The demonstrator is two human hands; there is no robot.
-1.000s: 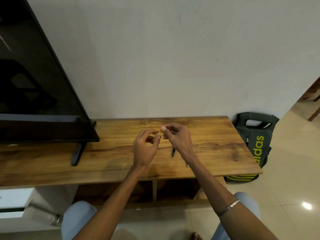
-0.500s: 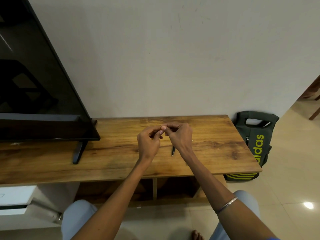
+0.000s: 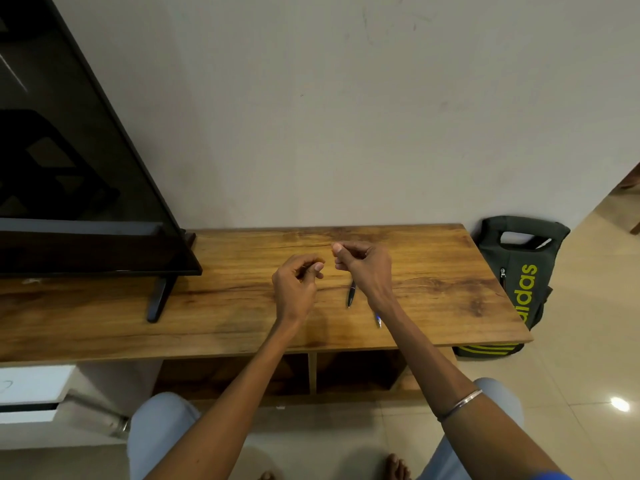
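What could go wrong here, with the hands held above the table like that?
The left hand and right hand each seem to pinch a tiny orange bit; one could slip and roll off the table.
The right forearm hangs over the blue pen near the front edge and might sweep it, or the black pen, to the floor.
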